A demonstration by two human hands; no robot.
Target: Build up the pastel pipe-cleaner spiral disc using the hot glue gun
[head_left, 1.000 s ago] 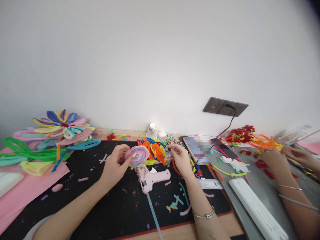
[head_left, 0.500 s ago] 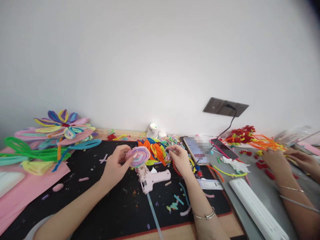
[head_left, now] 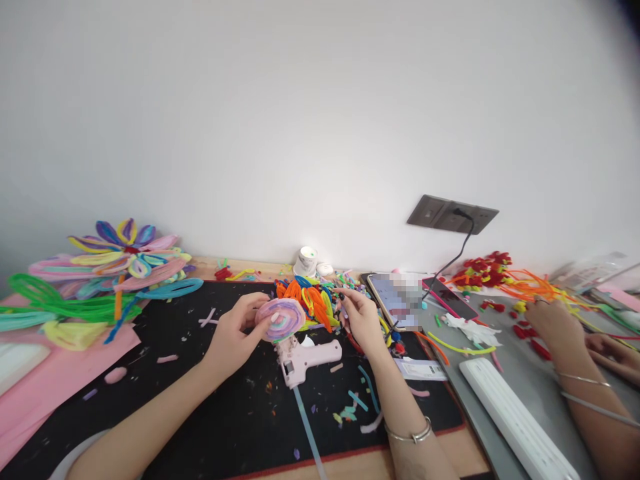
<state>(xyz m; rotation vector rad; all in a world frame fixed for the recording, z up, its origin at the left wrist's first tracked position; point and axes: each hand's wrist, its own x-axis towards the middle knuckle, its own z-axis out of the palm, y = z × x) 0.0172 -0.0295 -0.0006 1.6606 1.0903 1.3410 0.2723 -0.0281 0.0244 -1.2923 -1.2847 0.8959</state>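
My left hand (head_left: 239, 332) pinches a flat spiral disc (head_left: 281, 320) of pastel pink, purple and blue pipe cleaner, thumb on its face and fingers behind. Right below the disc lies a pale pink hot glue gun (head_left: 310, 360), its nozzle end partly covered by the disc. A long translucent glue stick (head_left: 307, 427) runs from it toward the front edge. At the right side of a heap of bright pipe-cleaner loops (head_left: 315, 303), my right hand (head_left: 361, 321) has its fingers bent together. Some small purplish bit seems to be at its fingertips, too small to name.
Large pipe-cleaner flowers (head_left: 127, 250) lie at the left on pink sheets. A white cup (head_left: 306, 261) stands by the wall. Phones (head_left: 395, 300), a white power strip (head_left: 515, 420) and a co-worker's hands (head_left: 555, 327) are at the right. Scraps litter the black mat (head_left: 225, 413).
The spiral disc has shifted slightly right and down in my left hand. My right hand's fingers have moved a little to the right. The co-worker's far hand has moved lower.
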